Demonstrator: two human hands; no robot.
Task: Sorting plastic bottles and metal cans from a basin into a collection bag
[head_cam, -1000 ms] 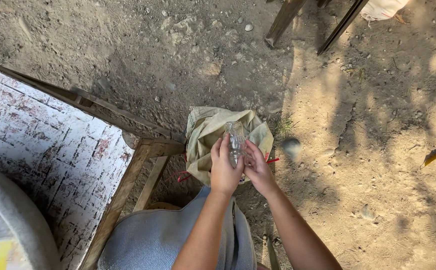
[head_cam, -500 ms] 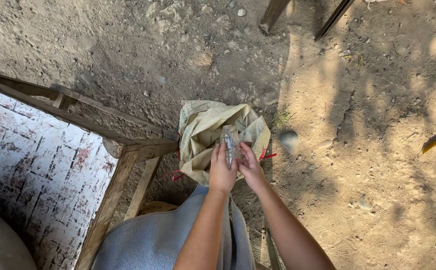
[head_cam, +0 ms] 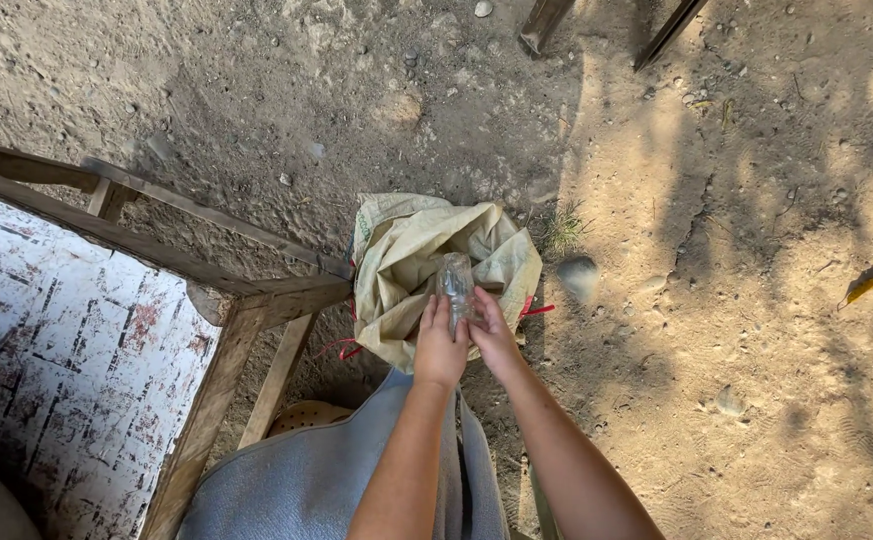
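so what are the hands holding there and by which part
A clear plastic bottle, gripped at its lower end by both the left hand and the right hand, above the open woven sack.

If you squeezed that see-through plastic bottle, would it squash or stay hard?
The clear crumpled plastic bottle would probably squash easily: it already looks dented and thin-walled between the left hand and right hand. It seems empty, so it is likely very light. Dropped over the open pale yellow woven sack, it would likely land softly, since the sack looks floppy.
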